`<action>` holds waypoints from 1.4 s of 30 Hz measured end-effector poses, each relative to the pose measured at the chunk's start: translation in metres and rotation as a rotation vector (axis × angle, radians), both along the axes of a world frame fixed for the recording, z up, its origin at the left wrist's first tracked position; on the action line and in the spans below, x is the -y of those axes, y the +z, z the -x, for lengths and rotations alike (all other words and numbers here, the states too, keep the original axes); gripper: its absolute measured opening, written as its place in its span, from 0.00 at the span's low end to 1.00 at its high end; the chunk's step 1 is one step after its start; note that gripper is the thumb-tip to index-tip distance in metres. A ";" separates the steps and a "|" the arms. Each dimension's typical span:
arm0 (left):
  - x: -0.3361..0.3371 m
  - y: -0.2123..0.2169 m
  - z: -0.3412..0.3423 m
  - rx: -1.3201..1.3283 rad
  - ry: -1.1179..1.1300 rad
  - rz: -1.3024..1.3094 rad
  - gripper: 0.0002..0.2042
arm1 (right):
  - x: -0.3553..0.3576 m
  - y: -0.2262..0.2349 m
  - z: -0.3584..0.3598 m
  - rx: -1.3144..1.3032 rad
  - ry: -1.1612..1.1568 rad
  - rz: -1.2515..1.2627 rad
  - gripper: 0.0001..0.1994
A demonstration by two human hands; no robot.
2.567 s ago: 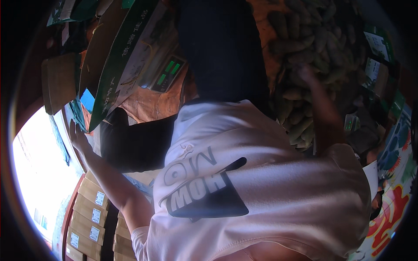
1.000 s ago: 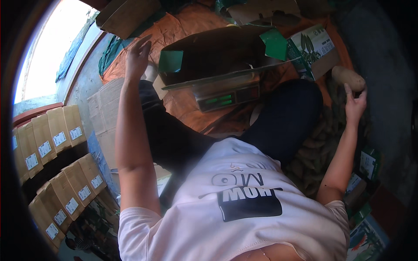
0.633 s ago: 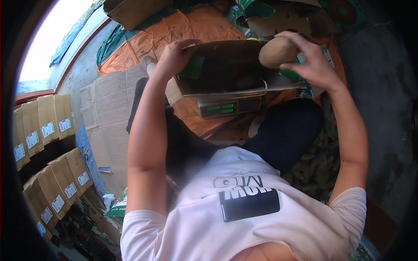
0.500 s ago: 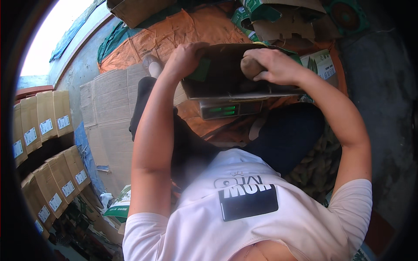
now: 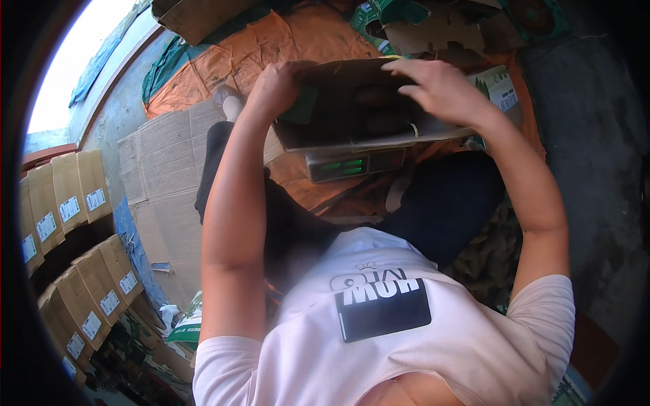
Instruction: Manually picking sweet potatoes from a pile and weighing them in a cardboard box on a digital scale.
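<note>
Stacked brown boxes point(image 5: 68, 203) stand far to my left, with flattened cardboard point(image 5: 159, 176) on the floor beside them. My left hand point(image 5: 274, 88) is curled around the left edge of the open cardboard box point(image 5: 352, 111), which sits on a scale point(image 5: 355, 164) over an orange tarp point(image 5: 271, 47). My right hand point(image 5: 440, 91) rests on the box's right rim, fingers spread loosely, holding nothing I can see.
</note>
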State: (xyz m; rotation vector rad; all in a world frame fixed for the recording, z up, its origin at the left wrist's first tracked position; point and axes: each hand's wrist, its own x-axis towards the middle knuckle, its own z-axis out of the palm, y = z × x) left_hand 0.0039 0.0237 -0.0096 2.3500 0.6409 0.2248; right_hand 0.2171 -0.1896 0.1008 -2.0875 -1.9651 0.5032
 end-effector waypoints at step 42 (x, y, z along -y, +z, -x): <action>-0.096 -0.062 0.174 -0.012 0.607 0.341 0.22 | 0.601 -0.419 0.270 -1.217 -1.995 0.197 0.21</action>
